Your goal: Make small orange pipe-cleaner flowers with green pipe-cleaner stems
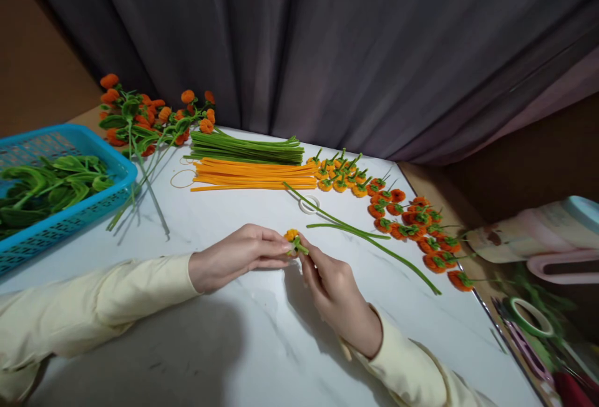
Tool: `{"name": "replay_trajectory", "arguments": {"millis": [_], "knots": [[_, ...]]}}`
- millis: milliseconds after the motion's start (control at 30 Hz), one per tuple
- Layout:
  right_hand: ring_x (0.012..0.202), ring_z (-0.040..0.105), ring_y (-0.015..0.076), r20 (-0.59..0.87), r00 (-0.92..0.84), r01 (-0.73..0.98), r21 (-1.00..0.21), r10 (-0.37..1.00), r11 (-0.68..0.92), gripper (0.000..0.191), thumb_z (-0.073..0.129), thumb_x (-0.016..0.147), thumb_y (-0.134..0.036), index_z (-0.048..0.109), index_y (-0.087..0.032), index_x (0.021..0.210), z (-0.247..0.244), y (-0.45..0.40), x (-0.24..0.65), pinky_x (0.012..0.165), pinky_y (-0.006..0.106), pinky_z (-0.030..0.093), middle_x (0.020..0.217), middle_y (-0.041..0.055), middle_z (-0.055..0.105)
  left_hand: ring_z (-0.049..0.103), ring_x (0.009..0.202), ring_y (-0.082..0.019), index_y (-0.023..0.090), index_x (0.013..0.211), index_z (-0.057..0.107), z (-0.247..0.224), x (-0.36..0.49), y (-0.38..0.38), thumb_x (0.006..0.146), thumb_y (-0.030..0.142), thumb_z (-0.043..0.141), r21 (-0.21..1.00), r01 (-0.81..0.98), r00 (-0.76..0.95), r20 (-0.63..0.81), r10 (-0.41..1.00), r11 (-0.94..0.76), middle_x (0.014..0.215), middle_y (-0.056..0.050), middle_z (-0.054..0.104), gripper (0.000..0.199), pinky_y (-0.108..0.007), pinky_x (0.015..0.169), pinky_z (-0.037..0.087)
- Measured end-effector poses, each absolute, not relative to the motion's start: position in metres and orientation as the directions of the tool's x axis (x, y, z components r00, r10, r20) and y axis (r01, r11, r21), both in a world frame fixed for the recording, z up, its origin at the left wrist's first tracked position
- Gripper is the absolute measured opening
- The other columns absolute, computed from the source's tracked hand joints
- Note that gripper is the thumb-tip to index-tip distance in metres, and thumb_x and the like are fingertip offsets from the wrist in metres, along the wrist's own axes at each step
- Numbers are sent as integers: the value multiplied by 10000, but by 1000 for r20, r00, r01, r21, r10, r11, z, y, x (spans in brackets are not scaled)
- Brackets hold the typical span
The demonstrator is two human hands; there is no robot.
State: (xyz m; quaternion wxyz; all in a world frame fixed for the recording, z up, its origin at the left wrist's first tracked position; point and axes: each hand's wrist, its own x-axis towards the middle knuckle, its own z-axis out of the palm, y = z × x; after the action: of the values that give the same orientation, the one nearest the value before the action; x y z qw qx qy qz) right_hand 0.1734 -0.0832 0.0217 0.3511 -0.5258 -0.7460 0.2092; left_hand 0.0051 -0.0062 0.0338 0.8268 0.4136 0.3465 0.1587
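Observation:
Near the middle of the white table [262, 326], my left hand [238, 256] pinches a small yellow pipe-cleaner flower [292, 234] between thumb and fingers. My right hand [334, 291] meets it from the right, its fingertips closed on the flower's short green stem [300, 247]. Just beyond my hands lie loose green stems [360, 230] and a roll of white tape [309, 205]. Farther back are a bundle of orange-yellow pipe cleaners [255, 175] and a bundle of green ones [248, 148].
A blue basket [126, 173] of green leaves stands at the left, with orange flower sprays [150, 120] behind it. Yellow flower heads [340, 182] and orange ones [416, 220] line the right side. A tumbler [524, 232], green tape [531, 317] and pink-handled scissors [528, 351] are beyond the right edge.

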Motion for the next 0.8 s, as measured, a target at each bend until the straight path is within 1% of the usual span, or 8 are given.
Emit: {"name": "replay_trajectory", "arguments": {"millis": [67,133,233,367,467,567,700,800], "knots": [[572,589,139,270,-161,616,-724,949,310,333,373,897,-147,517,-84,1191,25,-83,172,551,218,481,577,6,574,600,914,-178,121,802,669,27,9,-13,750,301,649,885,15,648,-363,670,464,862,-52,665,189,-314,907,443],[521,552,126,226,-132,604,-754,965,259,313,377,897,-166,549,-103,1151,28,-84,172,525,212,456,555,-7,552,590,840,-170,125,769,650,22,12,-20,739,307,644,952,39,579,-269,770,304,804,-36,646,185,-300,834,460],[487,516,118,162,-109,605,-772,981,195,300,373,894,-188,574,-123,1107,31,-84,171,504,217,429,570,0,558,578,828,-168,141,739,614,17,15,-25,751,314,616,985,28,538,-160,828,172,793,-25,628,173,-288,797,462],[408,480,98,32,-93,563,-823,995,79,291,368,899,-234,543,-160,1120,33,-82,172,428,208,397,599,-9,550,577,842,-170,148,759,604,14,15,-23,774,328,593,993,16,542,-104,834,113,823,-33,625,181,-286,799,465],[321,420,61,-111,-127,421,-906,986,-48,300,350,926,-304,391,-207,1206,34,-78,176,343,192,356,717,-18,571,579,847,-165,147,785,611,11,13,-19,794,321,583,998,34,534,-68,843,58,856,-41,620,176,-276,798,468],[320,363,46,-149,-158,312,-945,976,-94,248,329,940,-354,324,-224,1151,35,-73,180,331,184,315,760,-31,549,577,852,-158,155,786,619,10,11,-16,823,294,559,986,121,518,38,855,-117,906,-50,612,156,-246,762,469],[429,379,69,-121,-147,426,-903,982,-48,212,304,952,-389,417,-210,945,37,-70,182,430,195,331,709,-33,508,579,821,-151,169,772,613,12,10,-16,849,237,526,878,234,552,234,800,-418,862,-48,625,134,-242,759,449],[534,446,104,-57,-152,555,-831,987,37,210,327,951,-369,421,-209,852,36,-70,180,522,217,353,676,-28,495,589,809,-154,170,774,597,12,10,-20,864,205,490,816,236,612,296,733,-527,850,-58,632,144,-250,762,448]]}}
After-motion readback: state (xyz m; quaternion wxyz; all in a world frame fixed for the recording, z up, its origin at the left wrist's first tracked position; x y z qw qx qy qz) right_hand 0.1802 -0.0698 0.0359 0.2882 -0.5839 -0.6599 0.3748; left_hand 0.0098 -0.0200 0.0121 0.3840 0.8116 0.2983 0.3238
